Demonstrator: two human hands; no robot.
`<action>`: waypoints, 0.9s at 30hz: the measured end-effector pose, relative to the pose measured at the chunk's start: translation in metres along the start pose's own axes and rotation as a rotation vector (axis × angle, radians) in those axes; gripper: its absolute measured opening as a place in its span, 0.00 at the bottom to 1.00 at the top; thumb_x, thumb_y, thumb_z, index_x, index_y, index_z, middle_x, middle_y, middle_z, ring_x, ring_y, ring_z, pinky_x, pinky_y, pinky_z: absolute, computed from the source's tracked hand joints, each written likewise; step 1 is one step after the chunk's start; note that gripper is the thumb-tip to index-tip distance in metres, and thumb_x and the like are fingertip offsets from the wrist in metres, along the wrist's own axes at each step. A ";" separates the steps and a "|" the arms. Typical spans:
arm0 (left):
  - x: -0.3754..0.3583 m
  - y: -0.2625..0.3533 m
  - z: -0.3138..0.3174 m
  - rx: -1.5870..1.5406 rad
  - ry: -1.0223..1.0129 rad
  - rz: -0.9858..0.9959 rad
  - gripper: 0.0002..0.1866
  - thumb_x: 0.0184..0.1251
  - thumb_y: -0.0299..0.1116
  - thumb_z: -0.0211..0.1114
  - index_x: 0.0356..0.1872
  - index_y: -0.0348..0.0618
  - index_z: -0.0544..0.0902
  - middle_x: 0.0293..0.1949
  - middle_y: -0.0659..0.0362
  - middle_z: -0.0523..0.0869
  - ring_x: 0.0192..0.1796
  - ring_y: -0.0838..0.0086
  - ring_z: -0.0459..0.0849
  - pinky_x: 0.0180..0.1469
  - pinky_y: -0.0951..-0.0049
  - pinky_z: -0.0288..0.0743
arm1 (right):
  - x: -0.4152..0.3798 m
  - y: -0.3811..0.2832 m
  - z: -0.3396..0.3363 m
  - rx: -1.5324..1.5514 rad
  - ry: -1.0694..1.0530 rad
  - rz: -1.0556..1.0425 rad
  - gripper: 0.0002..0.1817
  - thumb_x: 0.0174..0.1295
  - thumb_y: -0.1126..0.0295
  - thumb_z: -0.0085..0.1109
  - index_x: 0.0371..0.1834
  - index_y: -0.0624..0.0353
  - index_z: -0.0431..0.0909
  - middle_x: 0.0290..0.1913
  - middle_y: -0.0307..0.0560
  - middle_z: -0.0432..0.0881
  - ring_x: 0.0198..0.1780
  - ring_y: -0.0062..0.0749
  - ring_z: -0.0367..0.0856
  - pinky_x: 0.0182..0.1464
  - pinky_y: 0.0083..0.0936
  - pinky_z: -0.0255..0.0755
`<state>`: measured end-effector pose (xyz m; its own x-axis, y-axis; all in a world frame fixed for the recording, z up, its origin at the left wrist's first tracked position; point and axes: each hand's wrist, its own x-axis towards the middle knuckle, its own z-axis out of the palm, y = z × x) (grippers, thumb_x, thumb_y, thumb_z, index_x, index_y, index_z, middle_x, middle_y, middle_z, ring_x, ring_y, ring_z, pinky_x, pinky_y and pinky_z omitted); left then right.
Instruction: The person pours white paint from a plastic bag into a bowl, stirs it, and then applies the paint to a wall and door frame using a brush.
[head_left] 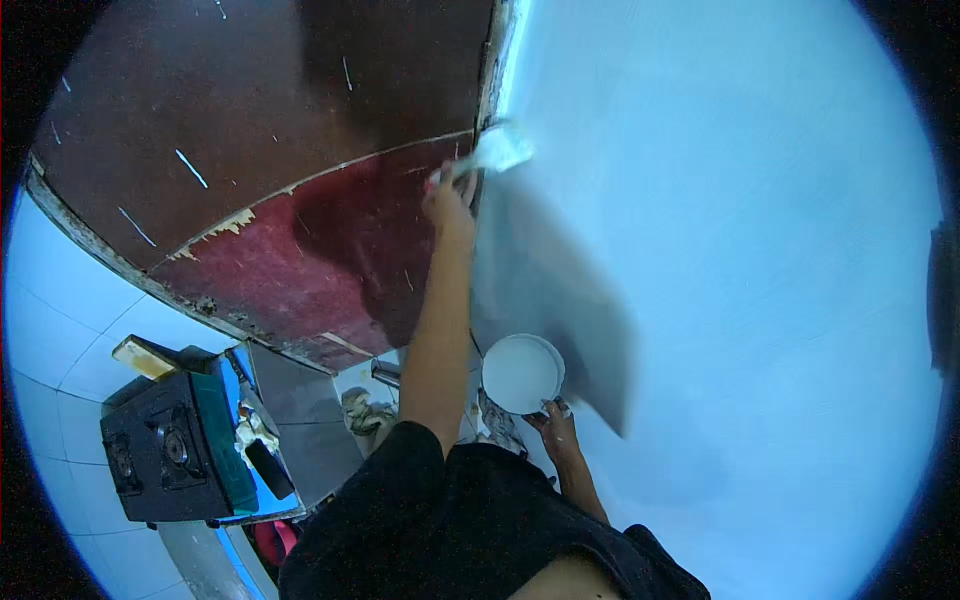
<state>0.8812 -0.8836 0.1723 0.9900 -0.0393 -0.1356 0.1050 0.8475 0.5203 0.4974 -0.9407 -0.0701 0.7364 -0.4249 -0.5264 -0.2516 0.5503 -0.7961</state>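
Two bare hands work here. Nearest, the right hand [553, 425] sits low by the person's body, fingers curled on the rim of a round white paint bucket [521, 373]. Just left, the left arm stretches straight up, and the left hand [449, 200] closes its fingers on the handle of a wide paint-coated brush [497, 152]. Its long axis tilts up to the right, bristles against the pale blue wall [740, 250] beside a dark red door [300, 180]. A black stove [160, 450] stands on white floor tiles.
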 end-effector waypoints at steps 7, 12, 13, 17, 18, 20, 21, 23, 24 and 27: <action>0.035 -0.038 -0.079 0.542 0.132 0.231 0.13 0.63 0.36 0.62 0.38 0.33 0.79 0.35 0.53 0.83 0.37 0.67 0.82 0.39 0.69 0.78 | 0.003 0.008 0.008 0.159 -0.231 -0.250 0.28 0.60 0.66 0.54 0.61 0.67 0.58 0.56 0.55 0.68 0.54 0.53 0.72 0.57 0.47 0.69; 0.002 0.005 -0.002 1.057 -0.012 0.653 0.13 0.60 0.36 0.62 0.34 0.32 0.81 0.30 0.50 0.83 0.33 0.67 0.82 0.38 0.67 0.73 | -0.019 -0.037 0.043 0.070 0.012 -0.015 0.27 0.60 0.65 0.54 0.59 0.67 0.59 0.55 0.54 0.69 0.52 0.51 0.74 0.57 0.46 0.68; -0.001 0.013 0.018 1.083 0.002 0.691 0.12 0.57 0.33 0.63 0.33 0.31 0.81 0.29 0.47 0.83 0.31 0.69 0.81 0.34 0.68 0.72 | -0.026 -0.046 0.053 0.180 0.010 -0.030 0.26 0.60 0.65 0.54 0.58 0.66 0.60 0.54 0.53 0.69 0.51 0.51 0.74 0.56 0.45 0.68; 0.008 0.035 0.086 0.669 -0.159 0.673 0.09 0.57 0.30 0.63 0.32 0.32 0.81 0.29 0.50 0.84 0.30 0.71 0.81 0.34 0.71 0.72 | -0.020 -0.036 0.051 0.191 0.022 -0.135 0.25 0.60 0.64 0.54 0.56 0.66 0.61 0.53 0.52 0.70 0.51 0.50 0.74 0.57 0.45 0.68; 0.011 0.045 0.105 0.600 -0.195 0.736 0.09 0.58 0.30 0.63 0.32 0.32 0.81 0.28 0.51 0.84 0.30 0.72 0.81 0.34 0.72 0.72 | -0.017 -0.038 0.052 0.188 0.076 -0.055 0.25 0.59 0.64 0.54 0.55 0.66 0.61 0.54 0.52 0.69 0.52 0.50 0.74 0.57 0.45 0.67; 0.004 0.071 0.139 0.476 -0.213 0.853 0.10 0.60 0.31 0.62 0.31 0.31 0.81 0.26 0.55 0.82 0.29 0.75 0.80 0.33 0.74 0.71 | -0.010 -0.044 0.055 0.166 0.102 0.031 0.25 0.59 0.64 0.55 0.55 0.65 0.62 0.54 0.52 0.69 0.52 0.50 0.73 0.57 0.46 0.67; -0.003 0.088 0.153 0.349 -0.294 0.695 0.11 0.63 0.32 0.61 0.36 0.30 0.80 0.32 0.53 0.81 0.34 0.73 0.80 0.38 0.75 0.76 | -0.012 -0.050 0.059 0.165 0.046 -0.002 0.25 0.58 0.64 0.55 0.55 0.65 0.61 0.54 0.52 0.69 0.53 0.49 0.73 0.58 0.46 0.67; -0.013 0.097 0.156 0.223 -0.376 0.520 0.13 0.66 0.33 0.59 0.40 0.29 0.78 0.38 0.52 0.79 0.39 0.70 0.81 0.43 0.75 0.80 | -0.025 -0.066 0.072 0.180 -0.041 -0.060 0.26 0.58 0.65 0.55 0.57 0.65 0.60 0.54 0.55 0.69 0.54 0.49 0.71 0.58 0.46 0.67; -0.014 0.096 0.153 0.104 -0.331 0.370 0.13 0.66 0.32 0.58 0.42 0.30 0.76 0.40 0.51 0.79 0.41 0.69 0.81 0.46 0.74 0.80 | -0.023 -0.068 0.075 0.184 -0.035 -0.066 0.26 0.58 0.65 0.55 0.57 0.65 0.60 0.54 0.55 0.69 0.54 0.49 0.71 0.58 0.46 0.67; 0.000 0.064 0.116 -0.075 -0.167 -0.006 0.14 0.67 0.31 0.57 0.48 0.31 0.72 0.45 0.50 0.77 0.46 0.64 0.80 0.50 0.73 0.80 | -0.015 -0.054 0.060 0.169 -0.073 -0.107 0.27 0.59 0.65 0.54 0.58 0.65 0.59 0.54 0.56 0.69 0.54 0.49 0.72 0.58 0.46 0.67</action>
<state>0.8991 -0.8909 0.3036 0.9919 -0.1267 0.0067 0.1098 0.8837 0.4551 0.5377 -0.9212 -0.0015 0.7981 -0.4376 -0.4142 -0.0655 0.6203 -0.7816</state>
